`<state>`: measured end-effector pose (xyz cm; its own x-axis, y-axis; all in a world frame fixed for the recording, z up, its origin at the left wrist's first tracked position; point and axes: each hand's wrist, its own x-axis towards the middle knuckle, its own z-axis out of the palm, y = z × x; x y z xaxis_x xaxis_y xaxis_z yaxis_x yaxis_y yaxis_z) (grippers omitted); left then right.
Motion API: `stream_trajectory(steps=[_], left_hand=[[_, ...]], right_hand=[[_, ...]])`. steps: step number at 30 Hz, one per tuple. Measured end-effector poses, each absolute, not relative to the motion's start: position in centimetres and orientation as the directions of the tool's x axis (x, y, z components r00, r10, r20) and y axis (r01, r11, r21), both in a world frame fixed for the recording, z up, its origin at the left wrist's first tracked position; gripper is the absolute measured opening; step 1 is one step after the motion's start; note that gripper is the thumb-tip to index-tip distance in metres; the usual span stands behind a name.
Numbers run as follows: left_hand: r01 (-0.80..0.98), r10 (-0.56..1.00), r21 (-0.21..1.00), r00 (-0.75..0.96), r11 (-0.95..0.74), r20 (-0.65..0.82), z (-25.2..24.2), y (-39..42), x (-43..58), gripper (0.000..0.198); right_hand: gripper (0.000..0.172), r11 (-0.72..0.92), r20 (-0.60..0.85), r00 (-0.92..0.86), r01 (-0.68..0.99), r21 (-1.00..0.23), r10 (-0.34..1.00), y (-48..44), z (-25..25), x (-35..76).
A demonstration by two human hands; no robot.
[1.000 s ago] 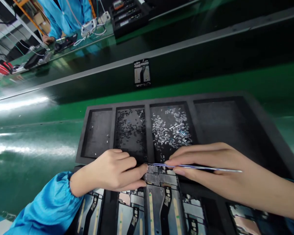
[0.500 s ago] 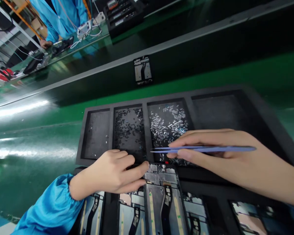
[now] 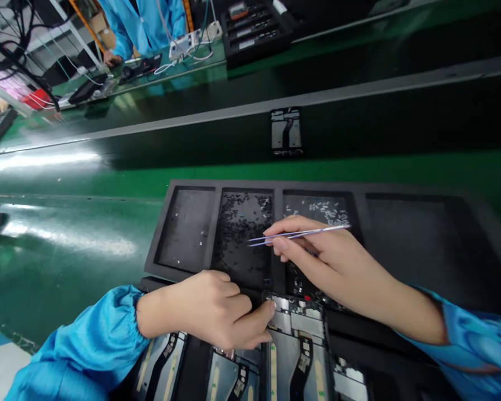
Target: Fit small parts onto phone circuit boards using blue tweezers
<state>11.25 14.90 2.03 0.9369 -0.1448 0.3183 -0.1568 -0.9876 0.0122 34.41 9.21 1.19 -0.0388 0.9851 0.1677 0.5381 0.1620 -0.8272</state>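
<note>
My left hand [image 3: 217,309] is closed at the upper left edge of an opened phone [image 3: 307,326], index fingertip on its corner. The phone's back is off, baring metal plates and a black flex cable. In my right hand [image 3: 329,259] is a pair of purple tweezers [image 3: 336,228], pinched between thumb and fingers. Their tips, slightly apart, hover over a tray compartment of small black pieces [image 3: 242,214]. Whether the tips hold a piece is too small to tell. Small silver pieces [image 3: 329,210] lie in the compartment partly behind my right hand.
The black compartment tray [image 3: 278,223] spans the green bench [image 3: 67,223]. More opened phones [image 3: 234,379] sit beside the held one. Farther off, another opened phone [image 3: 286,132] lies on a dark strip. Across the bench are a blue-sleeved person [image 3: 144,25], a power strip [image 3: 194,42] and a black rack [image 3: 254,33].
My right hand has moved the tweezers left, from the silver pieces to above the black pieces. My left hand stays at the phone's edge. The whole view has shifted.
</note>
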Motion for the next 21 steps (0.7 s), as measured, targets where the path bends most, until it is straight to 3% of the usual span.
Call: stream_trajectory(steps=[4, 13, 21], left_hand=[[-0.164, -0.143, 0.033, 0.927, -0.986, 0.347, 2.11, 14.94, 11.26, 0.035], [-0.154, -0.132, 0.037, 0.929, -0.987, 0.346, 1.88, 14.66, 10.97, 0.037], [-0.156, -0.129, 0.053, 0.933, -0.986, 0.335, 1.77, 14.61, 10.99, 0.035]], right_hand=[[0.033, 0.138, 0.158, -0.017, 0.586, -0.798, 0.987, 9.05, 0.48, 34.7], [0.029, 0.187, 0.058, -0.235, 0.58, -0.793, 0.97, 8.54, 0.27, 34.89], [0.024, 0.244, 0.125, -0.239, 0.577, -0.78, 0.963, 8.38, 0.59, 34.68]])
